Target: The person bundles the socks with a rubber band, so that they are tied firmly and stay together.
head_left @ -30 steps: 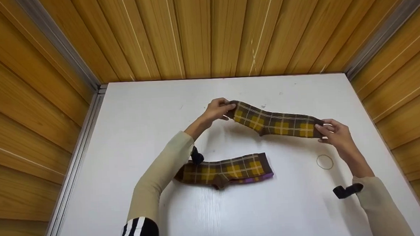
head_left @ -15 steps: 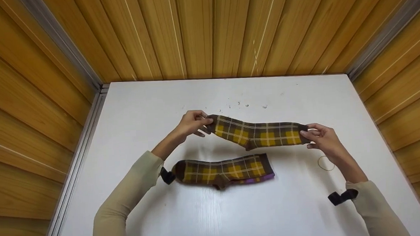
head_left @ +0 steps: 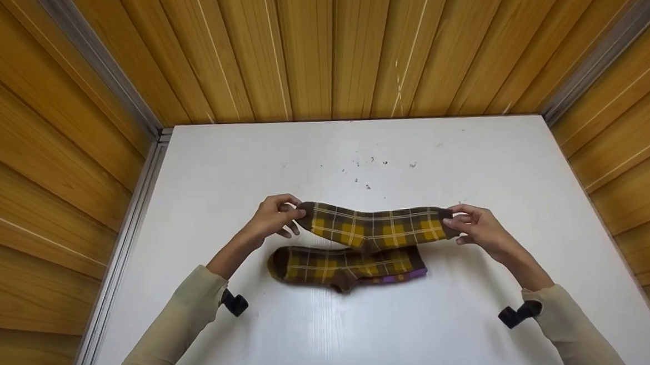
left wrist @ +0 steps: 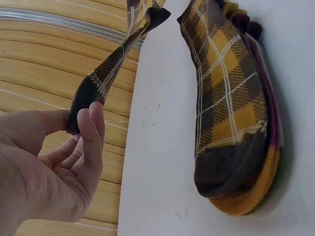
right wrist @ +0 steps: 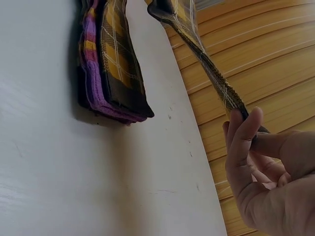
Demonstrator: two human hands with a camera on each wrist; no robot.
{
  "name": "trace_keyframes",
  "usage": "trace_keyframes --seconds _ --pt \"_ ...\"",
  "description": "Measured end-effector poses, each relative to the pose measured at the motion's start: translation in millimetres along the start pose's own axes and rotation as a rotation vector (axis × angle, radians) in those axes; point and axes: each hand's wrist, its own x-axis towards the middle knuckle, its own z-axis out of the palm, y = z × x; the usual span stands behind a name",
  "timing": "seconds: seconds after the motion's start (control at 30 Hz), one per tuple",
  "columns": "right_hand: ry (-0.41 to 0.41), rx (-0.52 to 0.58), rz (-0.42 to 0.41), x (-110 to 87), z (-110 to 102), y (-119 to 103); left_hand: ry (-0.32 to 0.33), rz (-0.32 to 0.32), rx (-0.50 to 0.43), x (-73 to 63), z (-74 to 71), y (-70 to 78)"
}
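A brown and yellow plaid sock (head_left: 386, 227) is stretched sideways above the table between both hands. Its dark toe is pinched by my left hand (head_left: 274, 216), thumb against fingers. At the other end, my right hand (head_left: 482, 229) pinches the dark cuff. Below and slightly nearer lies a stack of socks (head_left: 313, 269) with a matching plaid one on top, partly overlapped by the held sock in the head view. Mustard toes (left wrist: 238, 204) show under the top sock in the left wrist view, and purple edges (right wrist: 93, 78) in the right wrist view.
The white table (head_left: 333, 338) carries small dark marks (head_left: 368, 187) toward the back. Wood-look panel walls (head_left: 307, 50) rise behind and at both sides, with a metal rail (head_left: 142, 197) along the left edge. Black wrist cameras (head_left: 235, 303) sit at the sleeves.
Both hands have brought the plaid sock nearer and to the left, from behind the stack to partly over it. The thin ring near the right hand is no longer visible. The stack stays put.
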Motion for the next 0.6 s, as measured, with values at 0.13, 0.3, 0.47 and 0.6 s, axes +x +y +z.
trace_keyframes --seconds 0.13,0.3,0.47,0.6 --pt "-0.087 0.048 0.018 6.3 3.8 12.4 -0.013 -0.030 -0.009 -10.0 -0.6 -3.2" --pt "-0.154 0.078 0.042 9.7 8.4 22.1 -0.037 -0.064 -0.023 -22.0 -3.2 -10.4" --pt "-0.188 0.044 0.051 9.9 20.4 24.8 -0.049 -0.085 -0.017 -38.9 -9.7 -24.6" --pt "-0.220 -0.003 0.051 8.5 35.1 27.9 -0.054 -0.105 -0.002 -53.0 -15.8 -41.1"
